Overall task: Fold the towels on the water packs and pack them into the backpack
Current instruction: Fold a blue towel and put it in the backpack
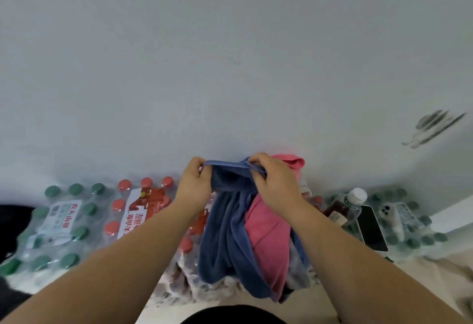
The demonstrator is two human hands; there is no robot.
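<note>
A blue towel point(225, 231) hangs from both my hands above the red-capped water pack point(143, 208). My left hand point(195, 179) pinches its top edge on the left. At the right end of that edge my right hand point(271, 177) grips it. The edge is stretched between them. A pink towel point(268, 236) lies bunched under and behind the blue one, on the water packs. A dark shape at the far left edge point(12, 221) may be the backpack; I cannot tell.
A green-capped water pack point(56, 229) sits at the left against the white wall point(230, 67). At the right a bottle of dark liquid point(343, 208), a phone point(371, 229) and a white device point(391, 216) lie on another green-capped pack.
</note>
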